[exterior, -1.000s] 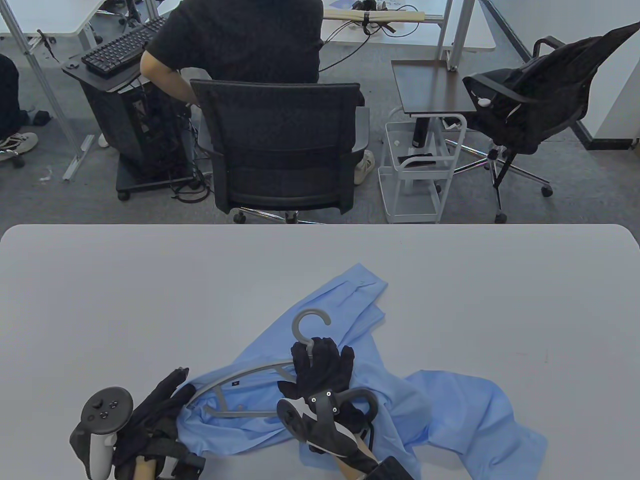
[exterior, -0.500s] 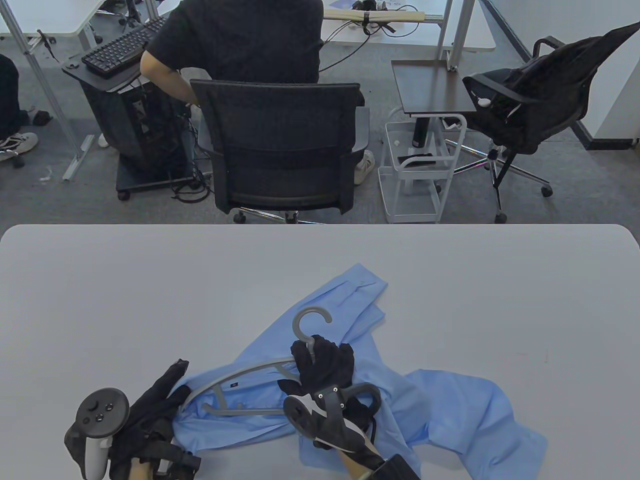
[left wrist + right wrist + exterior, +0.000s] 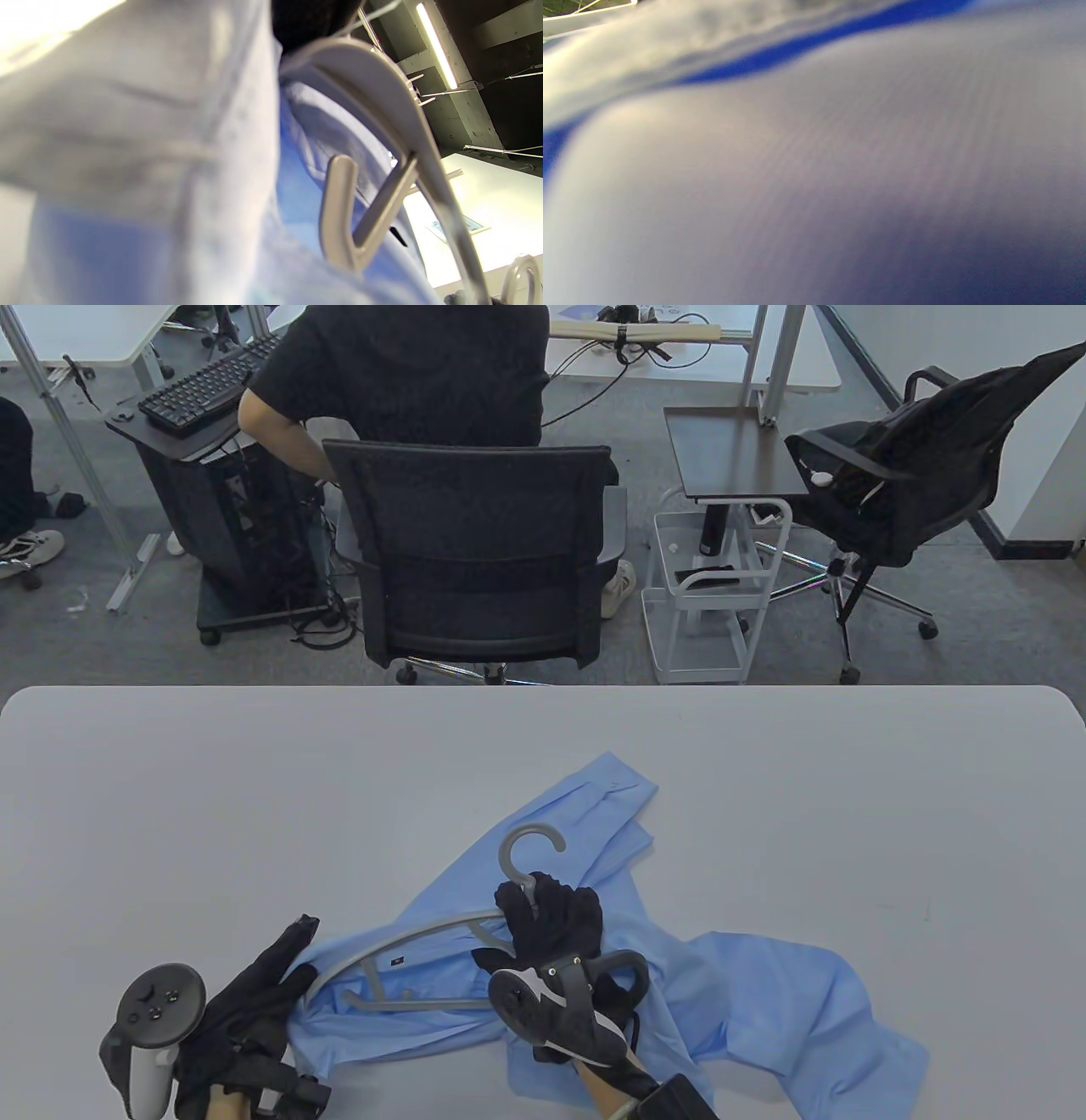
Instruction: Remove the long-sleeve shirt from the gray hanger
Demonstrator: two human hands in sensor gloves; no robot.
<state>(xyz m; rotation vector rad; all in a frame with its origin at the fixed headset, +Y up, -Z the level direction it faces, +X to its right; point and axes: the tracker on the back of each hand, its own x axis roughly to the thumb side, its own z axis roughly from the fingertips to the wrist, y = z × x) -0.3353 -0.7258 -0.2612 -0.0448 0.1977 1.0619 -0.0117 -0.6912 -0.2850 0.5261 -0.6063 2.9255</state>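
1. The light blue long-sleeve cloth shirt (image 3: pixel 611 967) lies crumpled on the white table (image 3: pixel 170 814), partly under the gray plastic hanger (image 3: pixel 407 942).
2. My right hand (image 3: pixel 551 925) grips the hanger's neck below its hook.
3. My left hand (image 3: pixel 254 1001) holds the shirt's edge beside the hanger's left tip.

Shirt (image 3: pixel 764 984) soft cloth (creased); hanger (image 3: pixel 407 937) smooth matt plastic; table (image 3: pixel 212 814) matt.

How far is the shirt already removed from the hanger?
Partly. The gray hanger's left shoulder arm lies bare on top of the light blue shirt. The right hand grips the hanger's neck; the left hand holds the fabric by that arm's tip. The right side is hidden and may need freeing.
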